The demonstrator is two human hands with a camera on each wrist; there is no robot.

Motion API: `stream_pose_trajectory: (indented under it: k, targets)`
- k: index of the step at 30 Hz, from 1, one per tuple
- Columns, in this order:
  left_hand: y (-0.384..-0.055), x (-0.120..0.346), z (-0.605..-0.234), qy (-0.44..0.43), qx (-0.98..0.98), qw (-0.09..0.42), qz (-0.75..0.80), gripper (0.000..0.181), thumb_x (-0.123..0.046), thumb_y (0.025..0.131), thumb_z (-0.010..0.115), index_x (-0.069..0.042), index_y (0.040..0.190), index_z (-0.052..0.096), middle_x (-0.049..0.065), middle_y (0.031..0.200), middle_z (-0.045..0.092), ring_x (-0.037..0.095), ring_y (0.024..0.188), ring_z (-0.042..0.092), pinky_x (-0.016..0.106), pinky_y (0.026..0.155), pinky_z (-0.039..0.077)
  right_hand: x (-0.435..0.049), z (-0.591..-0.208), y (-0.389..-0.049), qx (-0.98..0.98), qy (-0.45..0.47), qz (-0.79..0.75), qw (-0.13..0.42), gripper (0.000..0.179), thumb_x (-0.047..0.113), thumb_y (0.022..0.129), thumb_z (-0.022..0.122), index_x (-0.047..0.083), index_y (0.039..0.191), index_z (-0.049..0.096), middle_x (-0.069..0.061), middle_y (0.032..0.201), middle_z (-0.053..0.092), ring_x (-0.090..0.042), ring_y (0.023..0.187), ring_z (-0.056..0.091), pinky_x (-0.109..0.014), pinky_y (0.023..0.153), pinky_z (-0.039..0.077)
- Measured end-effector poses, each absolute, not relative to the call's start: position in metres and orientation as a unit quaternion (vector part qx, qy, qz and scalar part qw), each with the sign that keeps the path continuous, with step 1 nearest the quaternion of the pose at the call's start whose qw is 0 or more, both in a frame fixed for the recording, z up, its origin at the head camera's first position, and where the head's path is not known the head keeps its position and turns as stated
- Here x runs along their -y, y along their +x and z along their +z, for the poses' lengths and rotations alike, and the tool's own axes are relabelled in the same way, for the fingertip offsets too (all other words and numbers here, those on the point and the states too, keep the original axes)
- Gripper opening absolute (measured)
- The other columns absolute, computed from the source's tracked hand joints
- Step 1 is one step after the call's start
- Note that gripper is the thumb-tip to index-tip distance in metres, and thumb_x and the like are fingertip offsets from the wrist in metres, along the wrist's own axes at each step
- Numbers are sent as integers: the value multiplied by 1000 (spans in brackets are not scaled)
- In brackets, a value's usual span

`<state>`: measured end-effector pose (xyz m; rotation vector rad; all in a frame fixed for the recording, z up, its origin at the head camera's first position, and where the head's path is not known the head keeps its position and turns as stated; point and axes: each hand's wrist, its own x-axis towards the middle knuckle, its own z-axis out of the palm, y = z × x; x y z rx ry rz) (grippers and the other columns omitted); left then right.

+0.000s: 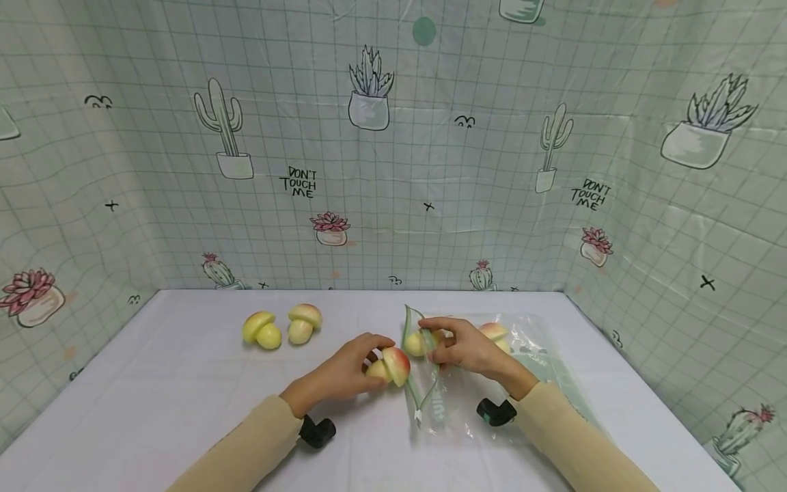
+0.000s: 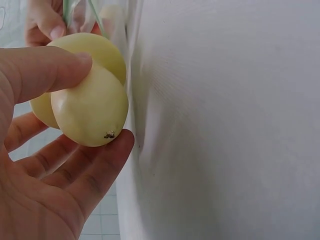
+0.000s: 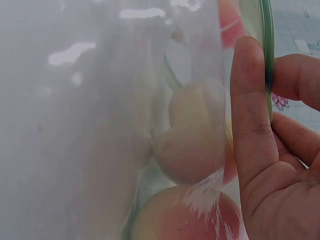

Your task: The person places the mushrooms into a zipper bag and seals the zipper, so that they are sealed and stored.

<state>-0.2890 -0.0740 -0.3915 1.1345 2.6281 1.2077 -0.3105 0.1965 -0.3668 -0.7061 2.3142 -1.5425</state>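
Note:
My left hand holds a toy mushroom, yellow with a red-tinged cap, at the open mouth of a clear zip bag. In the left wrist view the thumb lies across the pale yellow stem, with fingers behind and below. My right hand pinches the bag's green-edged rim between thumb and fingers. Through the plastic show a toy mushroom near the mouth and another farther in, partly hidden by the right hand. The bag lies on its side.
Two more yellow toy mushrooms, one tilted and one upright, stand at the back left of the white table. A white slider sits at the near end of the bag's zip. A patterned cloth hangs behind.

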Motion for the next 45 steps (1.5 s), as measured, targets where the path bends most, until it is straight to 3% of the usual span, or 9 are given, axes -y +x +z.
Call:
stream_pose_trajectory:
  k: [9,18,45]
  targets:
    - [-292,67,-391,352,-845,23,402,62,-9,81,73,0,134,43,9,124,54,21,101,56,34,80,51,-196,-368,-310,-799,-242,-534,133,63,-2,82,67,0,140,44,-18,138,43,-16,65,57,-33,60,54]
    - [-293,61,-390,354,-844,18,402,50,-7,80,74,-4,124,50,6,122,55,20,100,57,28,78,51,-196,-367,-310,-801,-244,-529,134,62,-1,83,67,1,141,43,-18,140,42,-17,65,57,-32,60,54]
    - [-294,39,-391,358,-851,9,384,52,-12,83,73,-4,129,52,8,123,54,22,100,57,26,77,49,-195,-366,-309,-798,-247,-531,138,64,-4,82,65,1,141,42,-19,143,36,-16,73,59,-32,64,55]
